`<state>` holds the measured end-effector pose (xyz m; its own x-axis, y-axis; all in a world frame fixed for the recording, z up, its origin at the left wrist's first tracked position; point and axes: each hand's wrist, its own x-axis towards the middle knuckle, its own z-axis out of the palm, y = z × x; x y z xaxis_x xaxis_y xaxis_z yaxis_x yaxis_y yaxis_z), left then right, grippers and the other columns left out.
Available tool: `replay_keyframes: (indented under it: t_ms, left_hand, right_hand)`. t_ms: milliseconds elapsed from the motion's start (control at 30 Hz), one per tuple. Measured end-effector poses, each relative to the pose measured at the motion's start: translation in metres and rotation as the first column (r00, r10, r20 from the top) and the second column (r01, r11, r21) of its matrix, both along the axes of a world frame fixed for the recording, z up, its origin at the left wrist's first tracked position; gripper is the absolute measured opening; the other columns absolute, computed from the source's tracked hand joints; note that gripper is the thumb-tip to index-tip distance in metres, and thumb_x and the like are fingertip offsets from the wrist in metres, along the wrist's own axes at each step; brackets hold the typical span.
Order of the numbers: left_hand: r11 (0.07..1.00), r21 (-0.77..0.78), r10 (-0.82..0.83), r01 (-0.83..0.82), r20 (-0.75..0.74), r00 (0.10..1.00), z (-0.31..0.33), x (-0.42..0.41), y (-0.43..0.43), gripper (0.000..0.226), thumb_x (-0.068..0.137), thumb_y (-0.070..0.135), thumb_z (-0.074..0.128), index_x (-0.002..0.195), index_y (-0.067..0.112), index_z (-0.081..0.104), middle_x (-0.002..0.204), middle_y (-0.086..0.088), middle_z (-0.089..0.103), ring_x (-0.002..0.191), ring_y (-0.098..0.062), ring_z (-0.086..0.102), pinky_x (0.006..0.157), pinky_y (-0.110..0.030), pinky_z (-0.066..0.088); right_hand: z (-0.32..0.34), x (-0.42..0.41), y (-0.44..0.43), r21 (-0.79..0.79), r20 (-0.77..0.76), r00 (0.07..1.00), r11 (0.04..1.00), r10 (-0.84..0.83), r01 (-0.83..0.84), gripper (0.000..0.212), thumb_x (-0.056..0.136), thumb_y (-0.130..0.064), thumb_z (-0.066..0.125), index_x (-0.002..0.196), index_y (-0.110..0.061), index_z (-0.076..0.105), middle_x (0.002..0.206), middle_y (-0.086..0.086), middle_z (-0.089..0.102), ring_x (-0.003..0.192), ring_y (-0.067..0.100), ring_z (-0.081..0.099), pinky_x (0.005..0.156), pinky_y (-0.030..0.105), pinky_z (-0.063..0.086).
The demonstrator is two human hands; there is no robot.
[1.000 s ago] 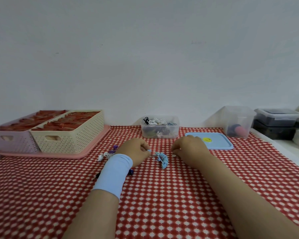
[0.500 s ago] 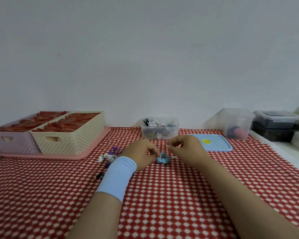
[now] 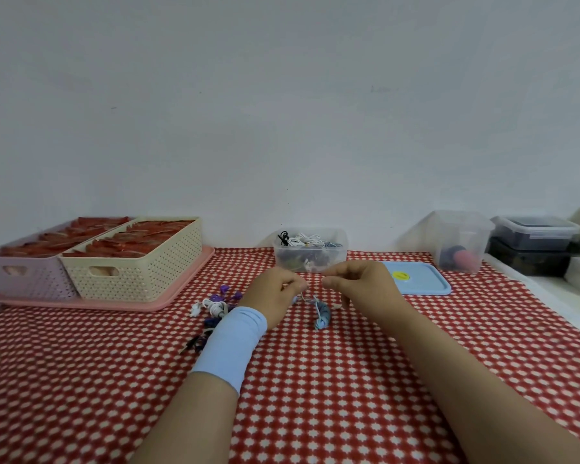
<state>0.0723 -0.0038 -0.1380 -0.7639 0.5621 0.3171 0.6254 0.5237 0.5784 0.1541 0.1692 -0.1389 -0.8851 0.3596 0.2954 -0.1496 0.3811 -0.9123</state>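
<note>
A small coiled bundle of light blue earphone cable (image 3: pixel 322 315) lies on the red-and-white checked tablecloth (image 3: pixel 315 380) between my hands. My left hand (image 3: pixel 275 298), with a pale blue wristband, pinches a thin strand that leads from the bundle. My right hand (image 3: pixel 359 286) hovers just right of it with thumb and fingers pinched together; what it holds is too small to make out. Left of my left wrist lies a loose heap of white, purple and black earphones (image 3: pixel 215 306).
A clear tub of coiled cables (image 3: pixel 310 252) stands behind my hands, its blue lid (image 3: pixel 416 283) to the right. At the back left, two perforated baskets (image 3: pixel 131 262) of red items sit on a pink tray. Clear and dark containers (image 3: pixel 462 242) stand at the back right.
Both hands have lifted slightly off the cloth. The blue bundle, held between the fingers before, now lies lower on the cloth with a strand pulled up from it.
</note>
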Motion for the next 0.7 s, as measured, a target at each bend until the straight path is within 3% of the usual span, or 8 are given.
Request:
replay_keyframes:
  t_ms: [100, 200, 267, 367, 500, 700]
  left_hand:
    - [0.966, 0.258, 0.000, -0.027, 0.106, 0.994, 0.003, 0.005, 0.004, 0.021, 0.100, 0.027, 0.053, 0.107, 0.023, 0.073, 0.085, 0.010, 0.067, 0.075, -0.004, 0.060, 0.066, -0.015, 0.046]
    - [0.879, 0.476, -0.100, -0.030, 0.246, 0.964, 0.007, 0.011, 0.008, 0.017, 0.098, 0.023, 0.057, 0.106, 0.027, 0.072, 0.087, 0.004, 0.073, 0.064, -0.005, 0.059, 0.055, -0.018, 0.050]
    - [0.835, 0.549, -0.166, -0.046, 0.331, 0.929, 0.008, 0.014, 0.010, 0.015, 0.097, 0.021, 0.058, 0.103, 0.025, 0.071, 0.083, 0.004, 0.073, 0.061, -0.006, 0.055, 0.050, -0.019, 0.047]
    - [0.816, 0.575, -0.235, -0.056, 0.419, 0.877, 0.006, 0.014, 0.010, 0.018, 0.099, 0.022, 0.056, 0.104, 0.021, 0.074, 0.081, 0.005, 0.072, 0.062, -0.005, 0.053, 0.052, -0.016, 0.046]
    - [0.836, 0.548, -0.315, 0.023, 0.446, 0.837, 0.003, 0.013, 0.009, 0.022, 0.097, 0.019, 0.059, 0.114, 0.024, 0.072, 0.089, 0.004, 0.074, 0.068, -0.003, 0.057, 0.056, -0.017, 0.046]
    - [0.834, 0.550, -0.337, 0.043, 0.445, 0.830, 0.004, 0.017, 0.012, 0.016, 0.097, 0.014, 0.058, 0.109, 0.015, 0.069, 0.079, 0.005, 0.072, 0.064, -0.006, 0.056, 0.054, -0.017, 0.043]
  right_hand:
    - [0.003, 0.003, -0.002, -0.106, -0.028, 0.999, 0.993, 0.041, -0.044, 0.007, 0.086, -0.009, 0.077, 0.092, -0.008, 0.080, 0.075, 0.001, 0.077, 0.046, 0.010, 0.053, 0.051, 0.021, 0.049]
    - [0.006, 0.006, -0.003, -0.207, -0.010, 0.996, 0.975, 0.085, -0.085, 0.008, 0.089, -0.013, 0.075, 0.094, -0.011, 0.080, 0.068, 0.000, 0.071, 0.049, 0.010, 0.051, 0.044, 0.018, 0.041]
    - [0.007, 0.006, -0.002, -0.300, 0.016, 0.991, 0.946, 0.134, -0.123, 0.009, 0.089, -0.019, 0.074, 0.093, -0.016, 0.081, 0.081, 0.008, 0.072, 0.053, 0.014, 0.050, 0.044, 0.021, 0.034]
    - [0.007, 0.006, 0.000, -0.418, 0.023, 0.978, 0.891, 0.207, -0.179, 0.012, 0.092, -0.018, 0.069, 0.095, -0.015, 0.080, 0.099, 0.010, 0.075, 0.054, 0.014, 0.048, 0.044, 0.021, 0.031]
    - [0.010, 0.008, -0.001, -0.482, 0.034, 0.969, 0.853, 0.244, -0.197, 0.018, 0.095, -0.016, 0.065, 0.107, -0.010, 0.076, 0.088, 0.001, 0.073, 0.056, 0.010, 0.048, 0.044, 0.019, 0.029]
    - [0.013, 0.011, -0.002, -0.533, 0.055, 0.956, 0.818, 0.288, -0.216, 0.017, 0.095, -0.016, 0.063, 0.107, -0.012, 0.076, 0.084, -0.003, 0.070, 0.056, 0.009, 0.047, 0.045, 0.018, 0.028]
